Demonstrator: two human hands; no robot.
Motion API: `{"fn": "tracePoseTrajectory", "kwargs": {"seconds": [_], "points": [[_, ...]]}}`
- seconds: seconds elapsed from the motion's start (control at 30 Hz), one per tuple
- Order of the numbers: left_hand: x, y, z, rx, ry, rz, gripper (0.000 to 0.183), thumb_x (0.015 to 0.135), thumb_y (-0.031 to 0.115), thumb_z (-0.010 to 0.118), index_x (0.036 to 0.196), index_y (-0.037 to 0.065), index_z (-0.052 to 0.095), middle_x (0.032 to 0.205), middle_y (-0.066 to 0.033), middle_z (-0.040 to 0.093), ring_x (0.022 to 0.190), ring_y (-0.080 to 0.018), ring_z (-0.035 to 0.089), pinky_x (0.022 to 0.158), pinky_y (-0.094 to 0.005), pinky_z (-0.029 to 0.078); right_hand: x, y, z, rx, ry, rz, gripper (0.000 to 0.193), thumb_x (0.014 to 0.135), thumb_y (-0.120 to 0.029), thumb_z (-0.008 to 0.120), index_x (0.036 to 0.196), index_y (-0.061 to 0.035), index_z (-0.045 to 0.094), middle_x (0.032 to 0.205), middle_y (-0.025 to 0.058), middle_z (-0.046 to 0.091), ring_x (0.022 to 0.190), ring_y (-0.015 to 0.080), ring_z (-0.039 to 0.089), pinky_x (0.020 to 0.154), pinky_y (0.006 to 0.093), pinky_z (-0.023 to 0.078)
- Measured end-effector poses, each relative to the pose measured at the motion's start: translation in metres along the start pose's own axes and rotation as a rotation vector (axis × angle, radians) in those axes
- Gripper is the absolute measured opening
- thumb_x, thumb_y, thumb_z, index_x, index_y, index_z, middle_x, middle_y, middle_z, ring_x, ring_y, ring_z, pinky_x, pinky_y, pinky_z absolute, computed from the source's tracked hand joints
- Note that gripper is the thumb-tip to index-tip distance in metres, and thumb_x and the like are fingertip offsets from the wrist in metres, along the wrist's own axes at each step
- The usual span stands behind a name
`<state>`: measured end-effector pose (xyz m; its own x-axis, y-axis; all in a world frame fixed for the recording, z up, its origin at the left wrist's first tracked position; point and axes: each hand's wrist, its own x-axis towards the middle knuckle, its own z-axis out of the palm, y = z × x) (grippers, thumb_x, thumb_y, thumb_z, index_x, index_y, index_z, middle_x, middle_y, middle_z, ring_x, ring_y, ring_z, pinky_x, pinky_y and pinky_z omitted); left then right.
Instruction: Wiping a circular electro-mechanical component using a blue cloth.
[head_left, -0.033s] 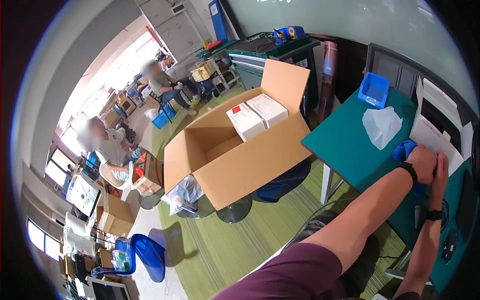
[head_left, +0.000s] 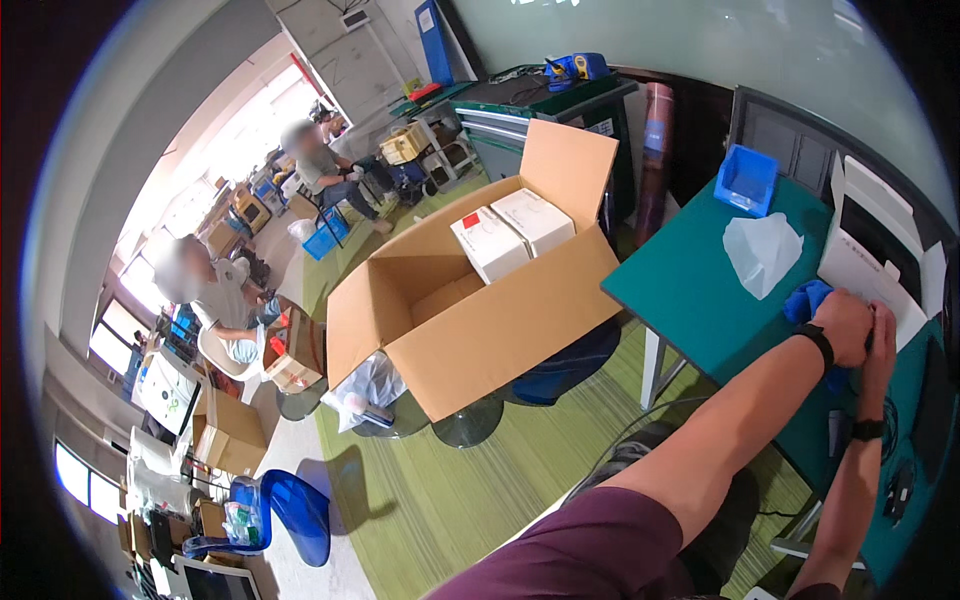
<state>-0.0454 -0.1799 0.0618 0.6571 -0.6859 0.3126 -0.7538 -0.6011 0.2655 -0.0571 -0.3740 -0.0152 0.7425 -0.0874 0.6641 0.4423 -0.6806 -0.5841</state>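
Note:
My left hand (head_left: 843, 323) is closed over a bunched blue cloth (head_left: 806, 298) at the right side of the green table (head_left: 690, 270). More of the cloth shows below the wrist. Close against it, my right hand (head_left: 880, 332) has its fingers bent in toward the left; what they hold is hidden. Dark bands circle both wrists. Just beyond the hands stands an open white carton (head_left: 868, 268) with its flaps up and a dark inside. A crumpled white sheet (head_left: 763, 252) lies left of it.
A blue bin (head_left: 747, 180) sits at the table's far edge. Black cables and a small black device (head_left: 899, 490) lie at the right. Left of the table, a large open cardboard box (head_left: 500, 335) holds white boxes (head_left: 515, 232). Two seated people are farther left, near a blue chair (head_left: 297, 515).

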Motion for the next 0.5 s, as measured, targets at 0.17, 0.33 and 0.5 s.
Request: {"fn": "tracePoseTrajectory", "kwargs": {"seconds": [0.17, 0.33, 0.5], "points": [[-0.014, 0.004, -0.005, -0.016, 0.164, -0.033, 0.044, 0.075, 0.028, 0.070, 0.113, 0.007, 0.073, 0.128, -0.0153, 0.068, 0.126, -0.0327, 0.059, 0.119, -0.0510, 0.032, 0.000, -0.010, 0.007, 0.130, 0.034, 0.114, 0.045, 0.112, -0.036, 0.045, 0.136, -0.0007, 0.059, 0.136, 0.0160, 0.060, 0.128, 0.0299, 0.056, 0.110, 0.0371, 0.042], [-0.030, 0.019, -0.017, -0.050, 0.190, -0.331, 0.052, 0.078, 0.035, 0.071, 0.122, 0.007, 0.071, 0.123, -0.0157, 0.067, 0.125, -0.0373, 0.056, 0.111, -0.0599, 0.037, -0.001, -0.023, 0.009, 0.217, 0.074, 0.189, 0.044, 0.113, -0.036, 0.046, 0.130, 0.0014, 0.061, 0.130, 0.0149, 0.063, 0.125, 0.0280, 0.057, 0.109, 0.0369, 0.042], [-0.037, 0.008, -0.014, -0.138, 0.220, -0.380, 0.054, 0.077, 0.035, 0.074, 0.121, 0.005, 0.068, 0.122, -0.0176, 0.063, 0.116, -0.0392, 0.058, 0.089, -0.0465, 0.057, -0.003, -0.046, 0.018, 0.271, 0.065, 0.162, 0.040, 0.112, -0.034, 0.048, 0.129, 0.0008, 0.061, 0.128, 0.0131, 0.063, 0.121, 0.0251, 0.058, 0.107, 0.0354, 0.042]]}}
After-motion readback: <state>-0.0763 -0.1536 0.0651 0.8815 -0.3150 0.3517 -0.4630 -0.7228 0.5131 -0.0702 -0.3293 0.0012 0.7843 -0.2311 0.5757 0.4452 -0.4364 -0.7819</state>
